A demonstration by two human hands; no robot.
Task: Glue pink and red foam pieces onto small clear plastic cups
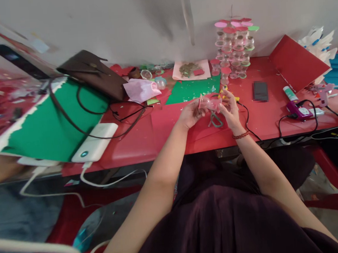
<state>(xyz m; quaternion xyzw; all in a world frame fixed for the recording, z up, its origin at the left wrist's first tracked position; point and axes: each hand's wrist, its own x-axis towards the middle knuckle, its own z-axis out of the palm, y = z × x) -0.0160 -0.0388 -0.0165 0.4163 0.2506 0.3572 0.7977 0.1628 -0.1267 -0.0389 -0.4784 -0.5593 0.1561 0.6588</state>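
Above the red sheet (pixel 169 128), both hands hold a small piece made of clear plastic cups (pixel 209 103), set end to end and tinted pink by the red around them. My left hand (pixel 192 113) is closed on its left end, with fingertips partly hidden behind the rim. On the right end, my right hand (pixel 230 109) grips it between thumb and fingers. Just below the cups lie the grey-green handles of scissors (pixel 216 120). A yellow tool (pixel 236 98) with a black cord lies behind my right hand, mostly covered. Green paper (pixel 194 90) with scraps lies beyond.
A tall stack of clear cups with coloured discs (pixel 234 49) stands at the back. To the right are a dark flat block (pixel 260 91), a glue stick (pixel 289 93) and a pink glue gun (pixel 323 94). On the left sit a brown bag (pixel 94 75) and a white power bank (pixel 96 143).
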